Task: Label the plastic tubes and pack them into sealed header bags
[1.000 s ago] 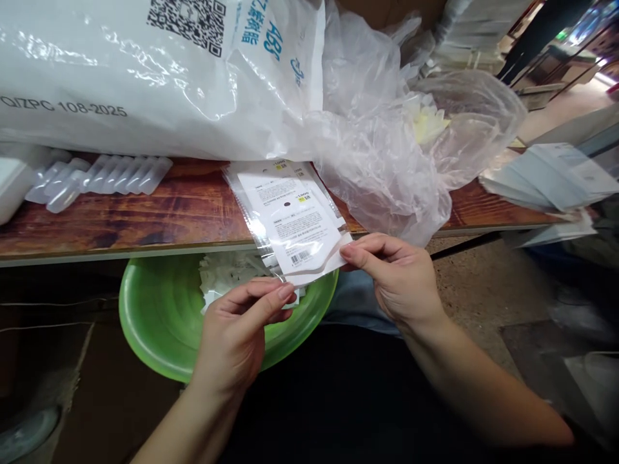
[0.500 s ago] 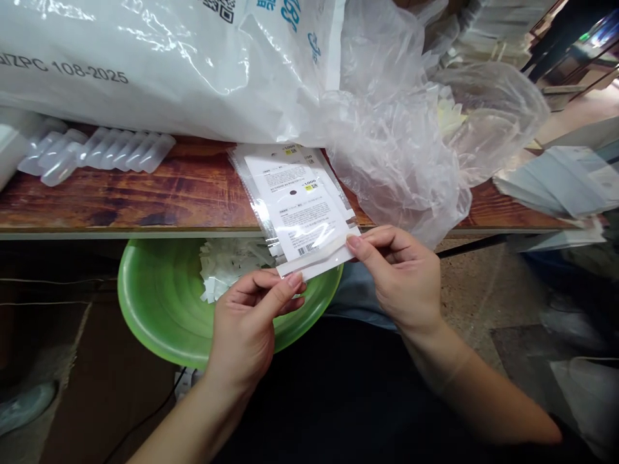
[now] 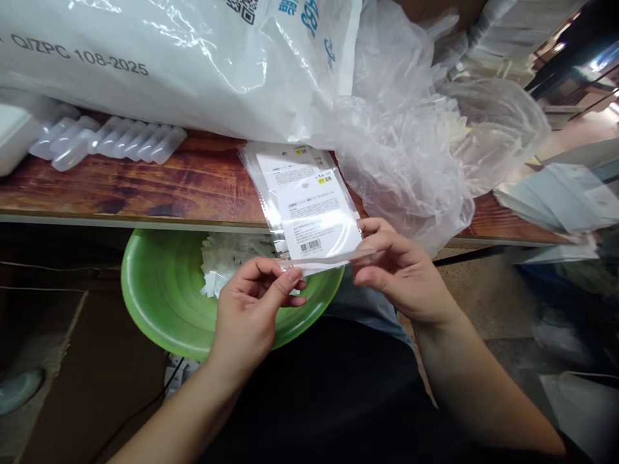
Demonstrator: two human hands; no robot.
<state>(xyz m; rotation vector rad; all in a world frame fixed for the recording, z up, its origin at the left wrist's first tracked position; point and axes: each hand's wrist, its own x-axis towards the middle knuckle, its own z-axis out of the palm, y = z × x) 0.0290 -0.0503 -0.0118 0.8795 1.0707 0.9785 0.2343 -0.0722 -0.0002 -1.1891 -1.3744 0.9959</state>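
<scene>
A clear plastic packet with a white printed card lies over other such packets, its near end past the table edge. Along that end runs a narrow pale flap strip. My left hand pinches the strip's left end between thumb and fingers. At its right end is my right hand, thumb held apart below the index finger, with the strip's end lying against the fingers. Under the packet, a green basin holds a heap of small whitish clear pieces.
A big white printed sack lies across the back of the brown table. Several translucent plastic parts stand in a row at left. Crumpled clear bags fill the right, with stacked pale sheets beyond.
My right thumb has come off the flap strip and dropped lower, and the right fingers have opened. My left hand keeps its pinch. The whole view has shifted slightly.
</scene>
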